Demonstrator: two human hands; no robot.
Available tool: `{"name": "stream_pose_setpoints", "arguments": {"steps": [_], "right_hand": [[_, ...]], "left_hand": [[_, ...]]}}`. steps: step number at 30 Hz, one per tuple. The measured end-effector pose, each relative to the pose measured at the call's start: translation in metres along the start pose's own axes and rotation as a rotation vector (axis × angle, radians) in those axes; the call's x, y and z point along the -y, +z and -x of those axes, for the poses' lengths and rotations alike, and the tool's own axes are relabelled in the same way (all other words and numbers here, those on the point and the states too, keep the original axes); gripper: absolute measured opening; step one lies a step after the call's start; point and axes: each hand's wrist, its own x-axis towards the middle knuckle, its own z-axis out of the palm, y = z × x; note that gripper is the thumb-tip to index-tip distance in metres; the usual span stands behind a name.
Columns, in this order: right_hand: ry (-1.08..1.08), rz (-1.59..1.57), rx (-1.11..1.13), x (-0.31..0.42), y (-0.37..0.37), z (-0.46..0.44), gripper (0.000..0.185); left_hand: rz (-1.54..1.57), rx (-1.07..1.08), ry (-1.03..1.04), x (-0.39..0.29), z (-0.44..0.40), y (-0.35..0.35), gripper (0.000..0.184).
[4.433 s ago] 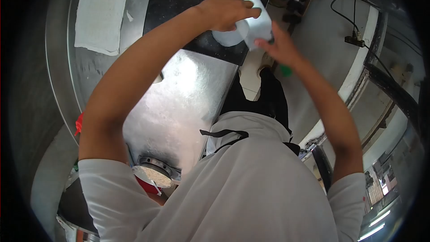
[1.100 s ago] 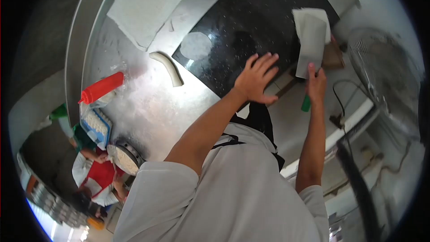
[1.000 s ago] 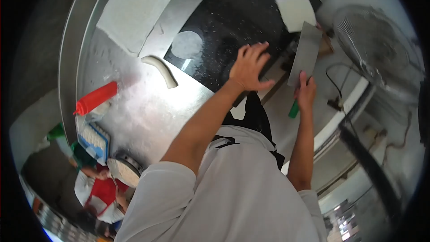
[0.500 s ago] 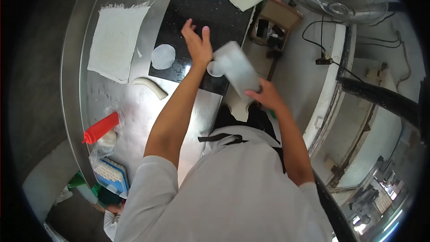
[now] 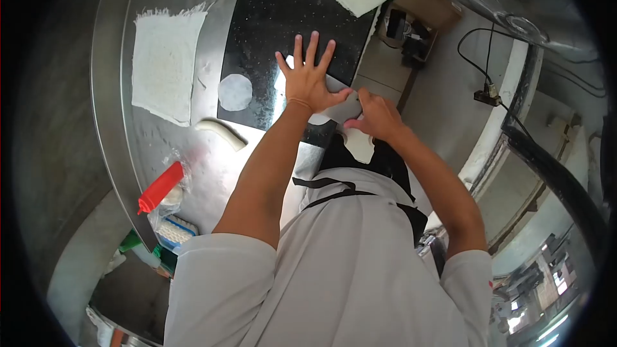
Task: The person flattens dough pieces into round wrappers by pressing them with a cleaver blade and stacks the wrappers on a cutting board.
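Head view — the cleaver (image 5: pixel 345 110) runs from right hand (image 5: pixel 378 116) beneath left hand (image 5: pixel 310 86).

Black slab (image 5: pixel 273 9) gave room ahead of the left hand (image 5: pixel 310 87); a white disc (image 5: pixel 235 92) lay left, the right hand (image 5: pixel 379 115) close right.

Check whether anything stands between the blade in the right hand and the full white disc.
Yes: the left hand, spread over the black board, stands between the blade and the disc; past it, only board shows.
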Motion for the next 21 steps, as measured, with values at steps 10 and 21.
{"name": "stream_pose_setpoints", "arguments": {"steps": [10, 21], "right_hand": [[0.058, -0.167, -0.194, 0.025, 0.062, 0.051, 0.088], [0.056, -0.135, -0.07, 0.009, 0.01, -0.013, 0.083]], "left_hand": [[0.048, 0.173, 0.314, -0.001, 0.028, 0.011, 0.124], [-0.036, -0.08, 0.307, 0.017, -0.037, 0.011, 0.114]]}}
